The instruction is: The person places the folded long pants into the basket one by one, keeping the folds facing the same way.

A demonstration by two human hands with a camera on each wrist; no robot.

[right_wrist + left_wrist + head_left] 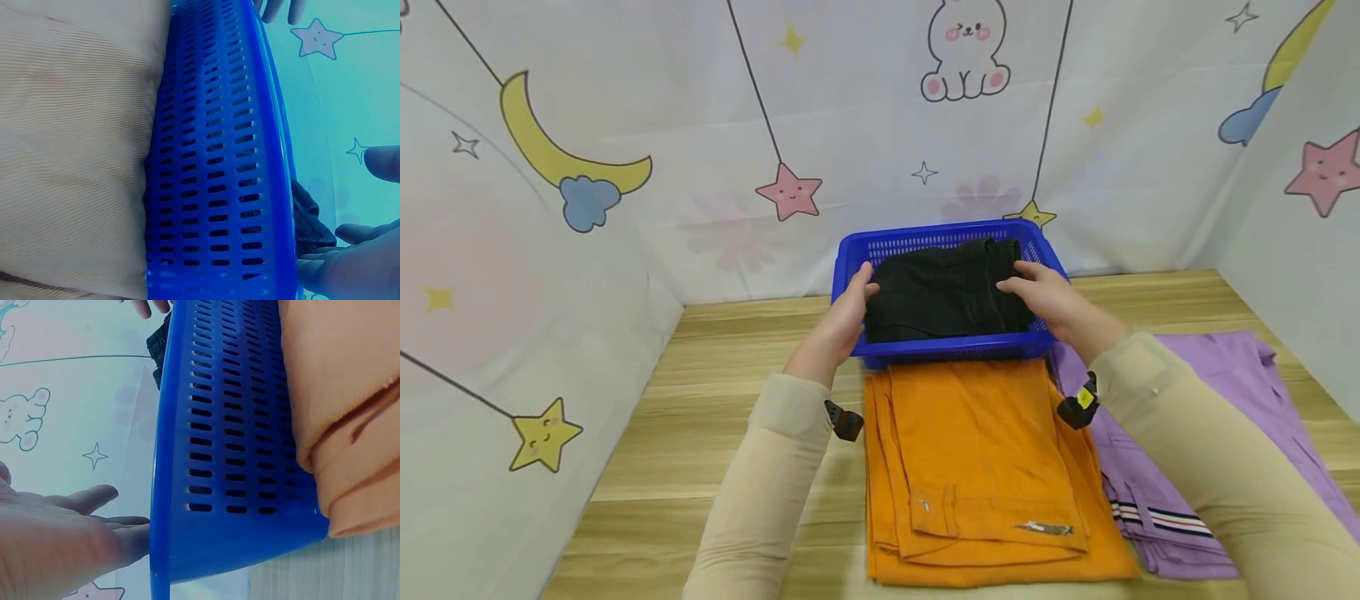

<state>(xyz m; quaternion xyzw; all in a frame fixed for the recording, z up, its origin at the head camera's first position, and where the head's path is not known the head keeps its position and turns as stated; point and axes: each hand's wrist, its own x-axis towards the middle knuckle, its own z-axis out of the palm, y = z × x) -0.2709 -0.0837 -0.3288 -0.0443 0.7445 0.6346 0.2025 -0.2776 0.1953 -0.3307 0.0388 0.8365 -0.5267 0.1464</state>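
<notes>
The blue plastic basket [957, 345] sat toward the rear of the wood-grain tabletop [752, 350], with a folded black garment [934, 292], probably trousers, lying inside it. The left hand [841, 323] stood at the basket's left end, thumb uppermost over the interior, its fingers extended rather than curled and gripping nothing that showed. The right hand [1051, 302] reached over the basket's right end, thumb and fingers spread near the black garment's right edge; it had not closed on the cloth, and whether a fingertip touched it could not be told.

Folded orange trousers [985, 442] lay just in front of the basket, waistband toward the person, and a purple garment [1236, 375] with a striped band lay to the basket's front right, partly beneath the right sleeve [1213, 458]. A white cloth backdrop [857, 92] printed with stars and moons hung behind the basket.

The step in hand seemed to be handling the black garment at the basket, though being set down, straightened or picked up looked equally possible. Lifting would call for both hands to curl under its ends; leaving it there, for both to rise clear of the rim.
</notes>
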